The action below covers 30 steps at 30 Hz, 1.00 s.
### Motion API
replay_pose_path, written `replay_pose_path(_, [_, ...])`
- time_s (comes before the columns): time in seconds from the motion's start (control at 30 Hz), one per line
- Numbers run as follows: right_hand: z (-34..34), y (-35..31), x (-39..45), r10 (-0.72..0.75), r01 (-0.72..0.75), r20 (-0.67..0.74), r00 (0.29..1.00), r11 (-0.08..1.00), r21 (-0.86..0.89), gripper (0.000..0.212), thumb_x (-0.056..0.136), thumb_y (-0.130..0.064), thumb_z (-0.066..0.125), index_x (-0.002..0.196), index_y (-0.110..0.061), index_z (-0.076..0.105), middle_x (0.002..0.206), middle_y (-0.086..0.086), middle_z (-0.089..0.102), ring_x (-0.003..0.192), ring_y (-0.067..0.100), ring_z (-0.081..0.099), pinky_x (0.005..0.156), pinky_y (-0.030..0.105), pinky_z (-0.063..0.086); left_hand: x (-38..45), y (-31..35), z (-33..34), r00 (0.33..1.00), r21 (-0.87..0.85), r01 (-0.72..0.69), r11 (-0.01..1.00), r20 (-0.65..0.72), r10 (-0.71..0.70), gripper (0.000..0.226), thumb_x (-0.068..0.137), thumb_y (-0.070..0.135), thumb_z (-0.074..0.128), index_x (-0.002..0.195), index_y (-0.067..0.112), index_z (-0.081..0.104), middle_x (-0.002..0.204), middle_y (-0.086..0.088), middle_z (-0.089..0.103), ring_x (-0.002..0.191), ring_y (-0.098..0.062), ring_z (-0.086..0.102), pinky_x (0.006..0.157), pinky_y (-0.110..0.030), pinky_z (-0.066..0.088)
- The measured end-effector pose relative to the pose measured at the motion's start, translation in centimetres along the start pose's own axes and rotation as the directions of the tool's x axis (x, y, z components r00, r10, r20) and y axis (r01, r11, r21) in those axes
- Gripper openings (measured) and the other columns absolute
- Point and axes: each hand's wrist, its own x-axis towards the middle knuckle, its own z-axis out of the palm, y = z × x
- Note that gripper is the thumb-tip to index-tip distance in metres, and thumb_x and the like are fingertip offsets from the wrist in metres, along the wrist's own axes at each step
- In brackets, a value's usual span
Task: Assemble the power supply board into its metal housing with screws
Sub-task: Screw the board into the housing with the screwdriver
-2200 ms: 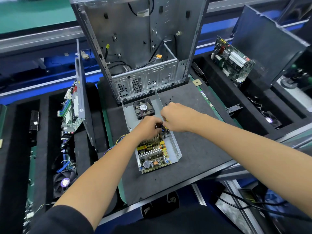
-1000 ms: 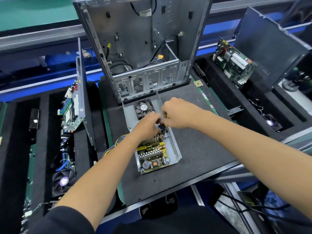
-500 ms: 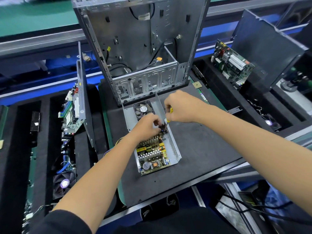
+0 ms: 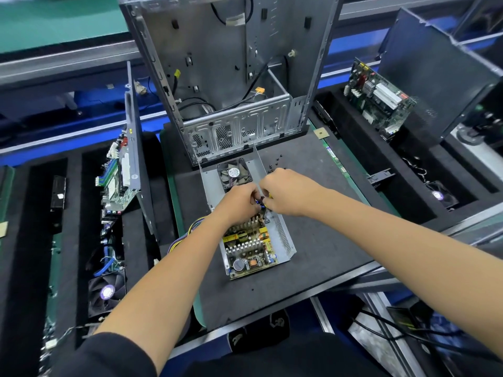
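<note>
Black foam mat [image 4: 321, 257] under housing [image 4: 285, 235]; left hand [image 4: 239, 205], right hand [image 4: 285, 194] grip unclear

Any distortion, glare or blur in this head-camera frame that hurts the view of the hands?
Head view: wide-angle bending bows the computer case and bench edges; lighting even, mild sheen on the metal housing; left hand and right hand sharp, but they hide the tool tip.

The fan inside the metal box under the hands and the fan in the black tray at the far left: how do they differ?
The fan in the metal housing has a white round label at its hub; the fan in the left tray has a shiny purplish hub. The housing fan sits inside the metal housing, close to both hands; the tray fan lies loose in a foam slot, away from them. Both are square, black-framed fans.
</note>
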Motion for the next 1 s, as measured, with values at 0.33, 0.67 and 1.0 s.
replay_pose_path(0.33, [-1.9,0.7,-0.4,0.007,-0.006,-0.059,0.998,1.000,0.015,0.025,0.081,-0.024,0.057,0.083,-0.002,0.067,0.078,0.015,0.066,0.077,0.030,0.062,0.057,0.033,0.048,-0.7,0.7,-1.3,0.995,-0.141,-0.096,0.985,-0.035,0.092,0.025,0.073,-0.007,0.059,0.077,0.018,0.062,0.077,0.012,0.053,0.067,0.003,0.048,0.059,-0.005,0.035])
replay_pose_path(0.67, [-0.6,0.2,-0.5,0.026,-0.025,-0.018,1.000,0.999,0.046,0.016,0.086,-0.017,0.055,0.088,-0.004,0.063,0.081,0.012,0.061,0.081,0.031,0.061,0.062,0.036,0.050,-1.1,0.7,-1.3,0.980,-0.168,-0.068,0.983,-0.195,0.034,0.021,0.078,-0.004,0.057,0.077,0.017,0.063,0.081,0.004,0.056,0.068,-0.003,0.046,0.059,-0.014,0.032])
replay_pose_path(1.0, [0.2,0.2,-0.3,-0.003,0.003,-0.008,1.000,1.000,0.015,0.009,0.086,-0.016,0.055,0.086,-0.008,0.060,0.073,0.005,0.047,0.074,0.028,0.055,0.060,0.029,0.040,-1.0,0.6,-1.3,0.975,-0.159,-0.082,0.984,-0.218,0.046,0.020,0.076,-0.004,0.059,0.076,0.016,0.062,0.079,0.005,0.054,0.067,-0.003,0.045,0.058,-0.012,0.030])
